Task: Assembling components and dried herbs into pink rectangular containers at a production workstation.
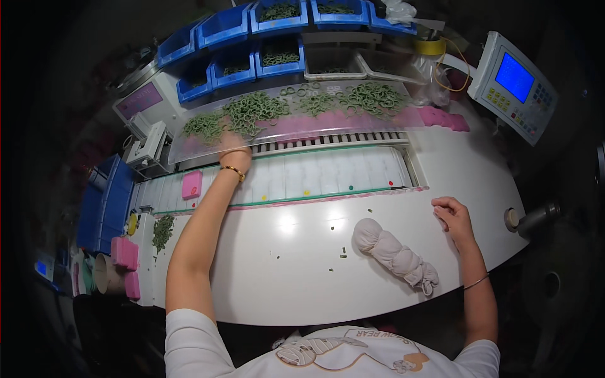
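Observation:
My left hand (234, 146) reaches to the near edge of a clear tray (277, 132), beside heaps of small green rings (255, 110). Blur and the rings hide its fingertips, so I cannot tell whether it grips any. My right hand (455, 220) is at the right of the white table (283, 277), fingers loosely bent and apart, with nothing visible in them. Nearest to it lies a knotted, off-white cloth bundle (397, 255). Beneath my left forearm runs a white segmented conveyor (328, 170) with green edges.
Blue bins (277, 60) with more green rings stand behind the tray. A control panel (517, 82) with a blue screen rises at right. A pink block (191, 184) sits on the conveyor. Green scraps (163, 232) lie at left. A dark cylinder (535, 216) juts in at right.

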Tool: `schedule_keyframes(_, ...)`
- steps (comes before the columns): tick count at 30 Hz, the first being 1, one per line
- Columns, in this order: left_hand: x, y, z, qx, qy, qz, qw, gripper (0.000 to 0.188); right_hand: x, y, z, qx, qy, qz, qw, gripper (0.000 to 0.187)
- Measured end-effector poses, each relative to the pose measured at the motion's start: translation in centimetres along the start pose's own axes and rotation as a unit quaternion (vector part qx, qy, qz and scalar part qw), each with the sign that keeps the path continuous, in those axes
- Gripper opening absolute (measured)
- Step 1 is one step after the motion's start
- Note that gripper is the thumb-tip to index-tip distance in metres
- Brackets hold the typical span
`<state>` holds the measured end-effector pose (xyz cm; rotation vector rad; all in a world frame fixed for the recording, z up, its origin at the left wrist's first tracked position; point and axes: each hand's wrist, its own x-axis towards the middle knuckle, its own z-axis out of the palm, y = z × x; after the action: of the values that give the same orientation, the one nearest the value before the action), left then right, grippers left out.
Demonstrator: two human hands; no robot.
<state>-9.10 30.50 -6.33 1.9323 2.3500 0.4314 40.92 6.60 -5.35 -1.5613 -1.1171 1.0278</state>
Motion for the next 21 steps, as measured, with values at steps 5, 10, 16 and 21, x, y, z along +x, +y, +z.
schedule_keyframes(5, -7.0, 6.5, 0.5, 0.026, 0.078, 0.215, 0.973, 0.047, 0.6, 0.4, -0.2, 0.002, -0.012, 0.007, 1.000, 0.011)
schedule_keyframes(10, -5.4, 9.8, 0.2, -0.009, -0.019, 0.243, 0.970, 0.049, 1.9, 1.0, 0.2, -0.017, -0.014, 0.005, 1.000, 0.009)
schedule_keyframes(16, -2.8, 10.5, 1.4, -0.044, -0.016, 0.217, 0.975, 0.053, 5.1, 1.7, 0.2, -0.004, 0.031, -0.091, 0.995, 0.012)
schedule_keyframes(21, -4.4, 12.7, 2.8, -0.027, 0.066, 0.278, 0.958, 0.060, 13.2, 4.6, -2.3, -0.189, 0.251, -0.236, 0.920, 0.028)
